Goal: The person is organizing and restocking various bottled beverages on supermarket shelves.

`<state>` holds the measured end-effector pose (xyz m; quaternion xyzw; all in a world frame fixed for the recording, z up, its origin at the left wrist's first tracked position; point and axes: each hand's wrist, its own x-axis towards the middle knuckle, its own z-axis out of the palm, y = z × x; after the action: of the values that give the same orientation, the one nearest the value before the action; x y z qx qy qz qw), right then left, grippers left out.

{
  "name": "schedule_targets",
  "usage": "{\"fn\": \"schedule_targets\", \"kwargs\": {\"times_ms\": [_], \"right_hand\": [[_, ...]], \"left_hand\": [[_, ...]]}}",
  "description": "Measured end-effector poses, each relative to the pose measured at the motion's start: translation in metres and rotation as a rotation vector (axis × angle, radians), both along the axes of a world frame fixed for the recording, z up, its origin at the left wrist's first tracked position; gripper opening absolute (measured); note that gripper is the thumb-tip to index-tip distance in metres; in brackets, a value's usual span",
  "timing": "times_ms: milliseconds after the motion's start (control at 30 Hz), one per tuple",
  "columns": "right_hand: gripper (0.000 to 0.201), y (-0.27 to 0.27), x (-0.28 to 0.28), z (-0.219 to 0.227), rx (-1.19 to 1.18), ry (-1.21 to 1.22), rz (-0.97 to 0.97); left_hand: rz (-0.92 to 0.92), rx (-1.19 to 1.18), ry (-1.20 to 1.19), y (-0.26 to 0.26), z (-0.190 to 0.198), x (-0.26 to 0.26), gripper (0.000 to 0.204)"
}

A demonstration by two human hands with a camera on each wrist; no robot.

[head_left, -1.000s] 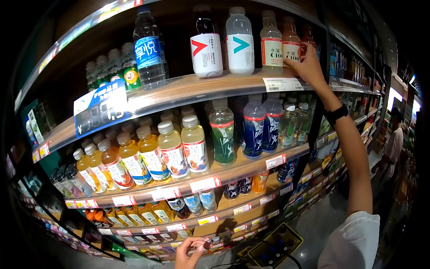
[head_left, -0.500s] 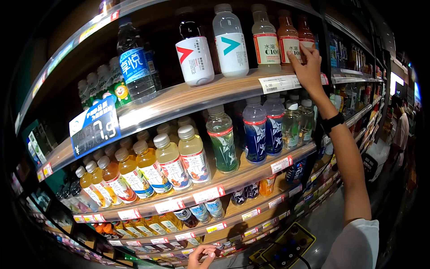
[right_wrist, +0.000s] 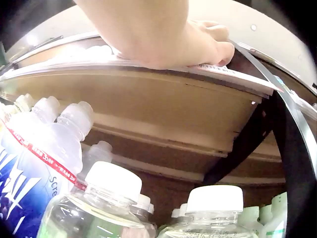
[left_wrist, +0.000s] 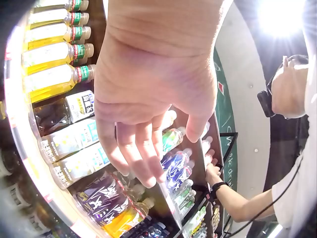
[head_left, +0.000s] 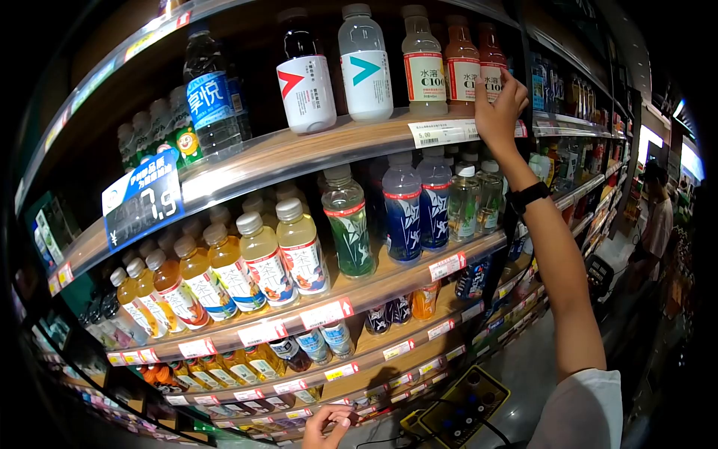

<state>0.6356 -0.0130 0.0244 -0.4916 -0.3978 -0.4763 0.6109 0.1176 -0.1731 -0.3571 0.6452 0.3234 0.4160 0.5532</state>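
Observation:
My right hand (head_left: 501, 112) is up at the right end of the upper shelf. Its thumb and fingers are around the lower label of the rightmost reddish C100 drink bottle (head_left: 490, 49), which stands upright. Just left of it stand an orange-pink C100 bottle (head_left: 462, 52) and a pale C100 bottle (head_left: 424, 63). In the right wrist view the right hand (right_wrist: 210, 47) is above the shelf edge, the bottle hidden. My left hand (head_left: 327, 428) hangs low before the lower shelves, fingers loosely bent, holding nothing; the left wrist view shows its palm (left_wrist: 148, 99).
Two white-labelled bottles (head_left: 366, 75) and a large water bottle (head_left: 209, 97) share the upper shelf (head_left: 299, 146). Tea bottles (head_left: 265, 258) and blue-labelled bottles (head_left: 404, 217) fill the shelf below. A yellow-rimmed basket (head_left: 471, 404) is on the floor; a person (head_left: 658, 217) stands in the aisle.
My right hand has moved from the orange-pink C100 bottle to the reddish one on its right. The left hand stays low with loose fingers. The head view has shifted slightly.

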Motion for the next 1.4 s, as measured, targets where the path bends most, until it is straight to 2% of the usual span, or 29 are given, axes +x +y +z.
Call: {"fn": "schedule_targets", "kwargs": {"times_ms": [33, 100, 167, 233, 300, 367, 433, 467, 567, 667, 733, 833, 867, 933, 967, 1067, 1167, 1267, 1400], "right_hand": [[0.067, 0.001, 0.001, 0.0, 0.007, 0.041, -0.058], [0.074, 0.005, 0.012, 0.004, 0.026, 0.147, 0.046], [0.079, 0.005, 0.012, 0.011, 0.008, 0.247, 0.054], [0.083, 0.003, 0.014, 0.019, -0.194, 0.382, 0.073], [0.082, -0.003, 0.016, 0.022, -0.202, 0.398, 0.014], [0.081, -0.016, 0.012, 0.029, -0.374, 0.512, -0.004], [0.082, -0.007, 0.023, 0.027, -0.341, 0.442, -0.002], [0.084, -0.006, 0.024, 0.025, -0.311, 0.432, -0.011], [0.086, 0.001, 0.029, 0.021, -0.276, 0.416, -0.007], [0.081, 0.002, 0.032, 0.024, -0.223, 0.404, -0.002], [0.08, -0.002, 0.028, 0.024, -0.207, 0.407, 0.016], [0.078, -0.005, 0.024, 0.021, -0.201, 0.401, 0.023], [0.078, -0.005, 0.022, 0.019, -0.162, 0.388, 0.013], [0.079, -0.001, 0.022, 0.019, -0.105, 0.359, -0.007], [0.082, -0.001, 0.025, 0.019, -0.13, 0.37, -0.021], [0.081, -0.005, 0.019, 0.019, -0.124, 0.361, -0.017], [0.081, -0.008, 0.018, 0.018, -0.13, 0.335, 0.027], [0.081, -0.005, 0.017, 0.019, -0.125, 0.346, 0.006], [0.079, -0.002, 0.017, 0.019, -0.123, 0.39, -0.036]], "left_hand": [[0.0, -0.004, 0.001, 0.0, -0.005, -0.001, 0.025], [0.006, 0.009, -0.026, -0.007, -0.013, -0.009, 0.025], [-0.01, 0.002, -0.022, -0.014, -0.017, -0.015, 0.025], [-0.016, -0.071, -0.121, -0.023, -0.018, -0.017, 0.024], [-0.015, -0.069, -0.139, -0.032, -0.023, -0.019, 0.025], [-0.005, -0.056, -0.173, -0.041, -0.024, -0.02, 0.027], [0.03, -0.005, -0.014, -0.066, -0.001, -0.022, 0.018], [-0.005, -0.014, -0.101, -0.072, 0.006, -0.018, 0.02], [0.037, -0.077, -0.148, -0.077, -0.031, -0.019, 0.024], [0.038, -0.141, -0.188, -0.094, -0.006, -0.018, 0.025], [0.027, -0.171, -0.166, -0.095, 0.0, -0.036, 0.023], [0.225, -0.046, 0.049, -0.086, -0.012, -0.063, 0.018], [0.262, -0.047, -0.008, -0.088, -0.016, -0.069, 0.017], [0.354, -0.048, -0.091, -0.098, 0.005, -0.066, 0.016], [0.326, -0.071, -0.163, -0.101, 0.012, -0.065, 0.016], [0.363, -0.066, -0.124, -0.106, 0.01, -0.067, 0.016], [0.295, -0.046, -0.075, -0.103, -0.002, -0.073, 0.017], [0.349, -0.015, -0.105, -0.11, 0.022, -0.065, 0.017], [0.36, -0.03, -0.132, -0.11, 0.025, -0.063, 0.018]]}}
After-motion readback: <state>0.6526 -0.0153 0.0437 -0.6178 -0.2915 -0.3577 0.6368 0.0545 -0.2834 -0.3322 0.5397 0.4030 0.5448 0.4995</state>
